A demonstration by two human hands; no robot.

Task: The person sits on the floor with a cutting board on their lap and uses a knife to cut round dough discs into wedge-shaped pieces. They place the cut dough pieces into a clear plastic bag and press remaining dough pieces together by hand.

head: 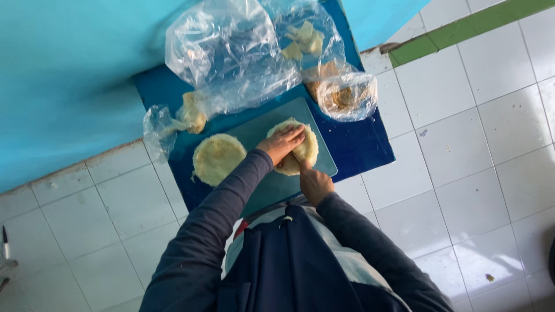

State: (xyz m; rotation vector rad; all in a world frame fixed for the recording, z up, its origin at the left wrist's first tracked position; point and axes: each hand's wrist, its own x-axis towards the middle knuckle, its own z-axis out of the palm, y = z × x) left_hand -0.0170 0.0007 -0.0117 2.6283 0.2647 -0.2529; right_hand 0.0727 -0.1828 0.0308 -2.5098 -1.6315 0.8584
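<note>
The round flat piece of pale dough lies on the blue-grey cutting board, and both of the person's hands are at it. The left hand is laid flat across its top, fingers stretched out and close together, pressing down rather than gripping anything. The right hand sits at the near edge of the dough, just below those fingers, curled in on itself with one finger pointing into the rim of the dough; whether it pinches something small there I cannot tell. Well off to the side of the left hand's wrist, on the same board, rests a second dough round, flat and untouched. The board sits on a dark blue table top. Beyond the fingertips, further up the table, lie crumpled clear plastic bags, one with lumps of dough in it, and a smaller bag holding something brownish. Around the table is a white tiled floor, and a turquoise wall runs behind.
</note>
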